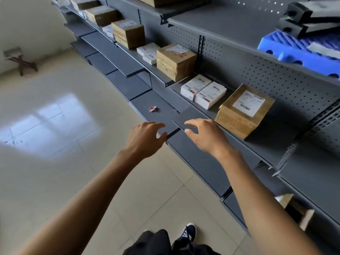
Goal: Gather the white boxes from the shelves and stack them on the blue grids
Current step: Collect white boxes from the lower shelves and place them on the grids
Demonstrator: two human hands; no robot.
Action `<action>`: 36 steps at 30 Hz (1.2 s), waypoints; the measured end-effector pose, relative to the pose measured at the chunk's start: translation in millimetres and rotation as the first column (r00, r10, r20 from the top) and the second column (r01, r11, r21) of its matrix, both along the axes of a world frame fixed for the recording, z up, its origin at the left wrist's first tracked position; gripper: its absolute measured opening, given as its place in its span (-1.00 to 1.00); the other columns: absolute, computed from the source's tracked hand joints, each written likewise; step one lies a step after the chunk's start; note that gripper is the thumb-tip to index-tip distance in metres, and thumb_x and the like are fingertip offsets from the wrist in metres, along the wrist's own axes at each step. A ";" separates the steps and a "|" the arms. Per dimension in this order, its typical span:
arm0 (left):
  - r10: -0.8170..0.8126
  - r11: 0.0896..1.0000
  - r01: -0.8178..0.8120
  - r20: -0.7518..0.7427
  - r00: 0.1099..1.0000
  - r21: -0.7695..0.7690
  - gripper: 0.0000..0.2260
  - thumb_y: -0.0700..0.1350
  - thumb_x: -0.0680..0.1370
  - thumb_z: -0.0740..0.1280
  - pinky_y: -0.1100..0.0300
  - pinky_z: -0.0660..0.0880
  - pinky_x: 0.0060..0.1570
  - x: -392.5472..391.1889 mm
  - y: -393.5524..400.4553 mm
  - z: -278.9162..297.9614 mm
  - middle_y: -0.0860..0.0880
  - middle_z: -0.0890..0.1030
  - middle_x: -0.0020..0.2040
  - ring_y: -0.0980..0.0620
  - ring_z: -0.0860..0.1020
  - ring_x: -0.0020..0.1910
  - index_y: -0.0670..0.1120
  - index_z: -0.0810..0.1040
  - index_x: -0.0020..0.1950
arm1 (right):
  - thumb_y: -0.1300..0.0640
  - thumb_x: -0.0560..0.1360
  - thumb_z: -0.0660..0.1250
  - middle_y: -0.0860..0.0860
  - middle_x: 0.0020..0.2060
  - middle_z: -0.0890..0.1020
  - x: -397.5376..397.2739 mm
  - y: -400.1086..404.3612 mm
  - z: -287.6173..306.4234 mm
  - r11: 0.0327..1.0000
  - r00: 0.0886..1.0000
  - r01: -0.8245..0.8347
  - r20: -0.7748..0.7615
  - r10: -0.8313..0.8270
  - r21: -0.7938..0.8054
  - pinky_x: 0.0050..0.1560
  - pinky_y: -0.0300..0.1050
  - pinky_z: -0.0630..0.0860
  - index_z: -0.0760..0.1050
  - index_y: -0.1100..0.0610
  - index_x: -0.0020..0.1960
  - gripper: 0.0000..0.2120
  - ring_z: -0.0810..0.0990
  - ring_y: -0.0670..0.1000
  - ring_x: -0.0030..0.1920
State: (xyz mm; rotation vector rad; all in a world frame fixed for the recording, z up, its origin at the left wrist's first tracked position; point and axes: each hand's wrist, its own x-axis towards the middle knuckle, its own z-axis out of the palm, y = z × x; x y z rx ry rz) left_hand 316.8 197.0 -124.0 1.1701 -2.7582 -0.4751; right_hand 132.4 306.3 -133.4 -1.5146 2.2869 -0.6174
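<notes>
A: Grey steel shelving [244,144] with perforated back panels runs along the right wall of a room with a pale tiled floor [55,107], daylight pooling on the tiles.

B: Where are the white boxes?

A: Two white boxes [203,91] lie side by side, touching, on the middle shelf, between a brown carton [175,61] on their far side and a labelled brown carton [242,110] on their near side. More small white boxes [148,53] sit farther down the same shelf, beside another carton.

B: And the blue grids?

A: A blue grid tray [294,50] rests on the shelf above, at the upper right, with dark foam pieces [303,17] on top of it.

B: The hands?

A: Both reach forward over the lower shelf edge. The left hand [145,138] has its grip loosely spread, holding nothing. The right hand [206,135] hovers near the labelled carton, fingers spread and lightly bent, grip empty, short of the white boxes.

B: Anything else?

A: A small red-and-white scrap [152,108] lies on a lower shelf, and a wooden stool [20,61] stands by the far wall.
</notes>
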 end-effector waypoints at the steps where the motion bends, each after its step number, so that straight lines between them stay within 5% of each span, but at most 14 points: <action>1: 0.000 1.000 0.000 -0.001 1.000 0.001 -0.66 0.06 0.64 0.29 0.00 0.49 0.23 -1.4 -6.6 -1.1 0.00 0.60 0.35 -0.09 0.55 0.32 0.00 0.57 0.39 | -0.04 0.61 0.29 -0.02 0.31 0.60 -0.4 -6.6 -1.6 1.000 1.000 0.000 -0.001 0.000 0.006 0.23 0.06 0.54 0.52 -0.01 0.37 -0.65 0.57 0.06 0.26; 22: -0.146 0.976 0.152 -0.049 0.988 0.153 -0.66 0.12 0.65 0.25 0.01 0.54 0.20 -7.0 -254.4 -62.8 0.05 0.59 0.36 -0.08 0.56 0.30 0.07 0.56 0.39 | 0.01 0.61 0.30 -0.05 0.34 0.57 20.3 -187.6 -59.1 0.936 0.944 0.304 0.079 -0.321 0.176 0.31 0.00 0.49 0.53 0.00 0.37 -0.66 0.50 0.02 0.35; 36: -0.395 0.886 0.389 -0.028 0.918 0.251 -0.67 0.10 0.65 0.25 -0.03 0.55 0.21 -92.1 -294.9 -113.1 0.03 0.58 0.37 -0.10 0.53 0.32 0.08 0.55 0.39 | 0.03 0.60 0.32 0.01 0.39 0.53 -14.2 -194.1 -115.1 0.794 0.773 0.554 0.201 -0.602 0.248 0.39 0.03 0.42 0.45 0.04 0.45 -0.58 0.45 0.07 0.42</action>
